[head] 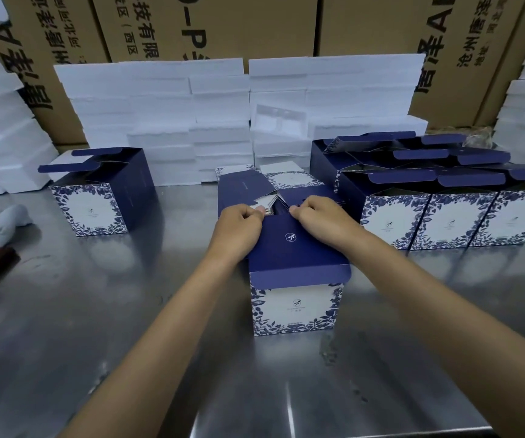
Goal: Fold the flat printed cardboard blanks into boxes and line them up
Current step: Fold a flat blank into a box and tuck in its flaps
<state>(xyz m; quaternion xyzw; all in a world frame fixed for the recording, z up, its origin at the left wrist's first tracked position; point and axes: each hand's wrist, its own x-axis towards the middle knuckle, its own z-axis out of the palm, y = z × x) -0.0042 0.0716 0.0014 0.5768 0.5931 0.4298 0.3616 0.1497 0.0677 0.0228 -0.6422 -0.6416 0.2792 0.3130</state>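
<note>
Mid-fold on one box (296, 279), standing at bench (96, 343) centre, just near of the flat blanks (283, 181). Left hand (239, 229) and right hand (318, 222) curled at the far edge of the navy top panel, fingers (259, 213) pinching that edge, tips close together over the opening. Best to keep both pinches level, crease along the scored line, and seat the flaps squarely before pressing down, lest the panel buckle. Finished boxes (457, 219) lined up at right, touching; single box (96, 197) well apart at left. Foam slabs (160, 105) stacked far behind.
</note>
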